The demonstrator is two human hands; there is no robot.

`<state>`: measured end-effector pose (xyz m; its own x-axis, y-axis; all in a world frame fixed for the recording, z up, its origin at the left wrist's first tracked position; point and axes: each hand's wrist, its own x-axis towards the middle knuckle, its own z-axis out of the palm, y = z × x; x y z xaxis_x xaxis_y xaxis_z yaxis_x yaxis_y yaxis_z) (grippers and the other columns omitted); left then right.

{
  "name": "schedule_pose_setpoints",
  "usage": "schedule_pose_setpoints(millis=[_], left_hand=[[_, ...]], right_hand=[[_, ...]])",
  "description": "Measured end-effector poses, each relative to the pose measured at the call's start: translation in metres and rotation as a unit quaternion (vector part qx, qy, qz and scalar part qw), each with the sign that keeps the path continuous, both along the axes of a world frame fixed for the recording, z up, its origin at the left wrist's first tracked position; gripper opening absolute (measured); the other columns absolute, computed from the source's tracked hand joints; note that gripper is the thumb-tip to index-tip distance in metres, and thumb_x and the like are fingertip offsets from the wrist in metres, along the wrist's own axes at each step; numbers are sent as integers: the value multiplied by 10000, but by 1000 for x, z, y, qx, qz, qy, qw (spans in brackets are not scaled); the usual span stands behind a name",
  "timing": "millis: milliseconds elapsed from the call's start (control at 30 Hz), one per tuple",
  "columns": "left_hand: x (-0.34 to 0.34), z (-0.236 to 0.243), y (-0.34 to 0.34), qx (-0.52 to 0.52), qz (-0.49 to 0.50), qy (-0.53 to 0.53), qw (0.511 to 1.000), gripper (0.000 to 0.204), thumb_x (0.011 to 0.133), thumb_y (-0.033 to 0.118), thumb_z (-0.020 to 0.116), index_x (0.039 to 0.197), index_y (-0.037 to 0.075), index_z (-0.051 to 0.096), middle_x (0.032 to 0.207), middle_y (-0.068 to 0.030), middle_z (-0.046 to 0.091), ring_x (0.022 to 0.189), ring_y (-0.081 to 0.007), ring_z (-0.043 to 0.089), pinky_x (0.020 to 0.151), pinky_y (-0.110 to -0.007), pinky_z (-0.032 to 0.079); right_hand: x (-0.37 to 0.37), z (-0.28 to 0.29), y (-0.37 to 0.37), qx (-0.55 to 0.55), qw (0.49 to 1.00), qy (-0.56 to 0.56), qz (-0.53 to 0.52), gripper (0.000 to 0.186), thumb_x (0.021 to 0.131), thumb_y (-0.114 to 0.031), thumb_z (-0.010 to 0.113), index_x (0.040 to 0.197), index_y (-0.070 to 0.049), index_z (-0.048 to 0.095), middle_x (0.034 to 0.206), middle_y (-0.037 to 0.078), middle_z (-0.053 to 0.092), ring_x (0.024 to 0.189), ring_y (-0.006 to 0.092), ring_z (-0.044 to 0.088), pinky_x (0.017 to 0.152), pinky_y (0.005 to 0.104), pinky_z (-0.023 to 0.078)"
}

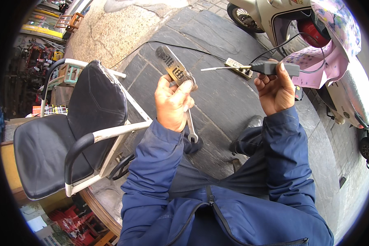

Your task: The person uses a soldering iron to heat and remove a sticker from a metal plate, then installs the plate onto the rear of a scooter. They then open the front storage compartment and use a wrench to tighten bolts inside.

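Wrench (pixel 190 123), steel, open-ended, plus flat tan-and-grey oblong plate (pixel 171 63): grasped in my left hand (pixel 173 102) | Grey box-handled corded tool (pixel 266 67): gripped in my right hand (pixel 278 91), pale rod (pixel 211 69) pointing leftward

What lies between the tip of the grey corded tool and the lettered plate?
Only a bare gap shows in the head view, stone paving behind it; the right hand holds the grey corded tool, the left hand the lettered plate.

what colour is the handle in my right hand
Dark grey handle, best seen in the head view.
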<state>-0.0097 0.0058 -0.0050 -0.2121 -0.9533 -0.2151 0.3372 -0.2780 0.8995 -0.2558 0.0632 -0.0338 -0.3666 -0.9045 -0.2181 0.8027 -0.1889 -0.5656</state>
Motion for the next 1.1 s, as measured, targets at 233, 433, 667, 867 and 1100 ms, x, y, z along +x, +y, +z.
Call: schedule_pose_setpoints(millis=[233,433,667,867,1100], left_hand=[[13,-3,-8,130,-189,261,937,509,928,125,528,1419,93,399,879,-78,603,447,-38,345,556,-252,321],[4,-1,2,180,-263,276,907,583,911,119,541,1455,170,336,809,-57,538,428,-47,339,554,-258,333],[-15,-11,17,232,-278,197,911,588,897,133,553,1445,185,346,824,-67,562,421,-47,349,554,-267,361],[-20,-15,20,245,-286,166,911,576,897,166,573,1436,163,367,855,-76,594,427,-42,348,552,-262,363],[-17,-16,21,193,-294,143,925,325,920,176,570,1222,63,525,893,-106,638,448,-45,373,535,-261,366]], right_hand=[[-2,-2,1,-10,999,-35,-1,378,895,-334,645,1107,-25,591,899,114,666,787,220,651,707,370,568],[5,3,1,-16,995,-102,4,326,883,-344,655,1052,-68,619,879,87,674,820,245,665,722,393,565],[23,8,2,-44,996,-62,48,312,874,-320,678,1072,-90,609,991,66,673,933,221,653,815,440,529],[26,10,2,-19,998,-2,53,340,856,-282,710,1088,-63,594,983,55,668,895,195,660,778,393,536],[24,4,2,-15,997,22,75,376,890,-318,656,1153,-62,574,1047,91,670,953,214,659,828,428,547]])
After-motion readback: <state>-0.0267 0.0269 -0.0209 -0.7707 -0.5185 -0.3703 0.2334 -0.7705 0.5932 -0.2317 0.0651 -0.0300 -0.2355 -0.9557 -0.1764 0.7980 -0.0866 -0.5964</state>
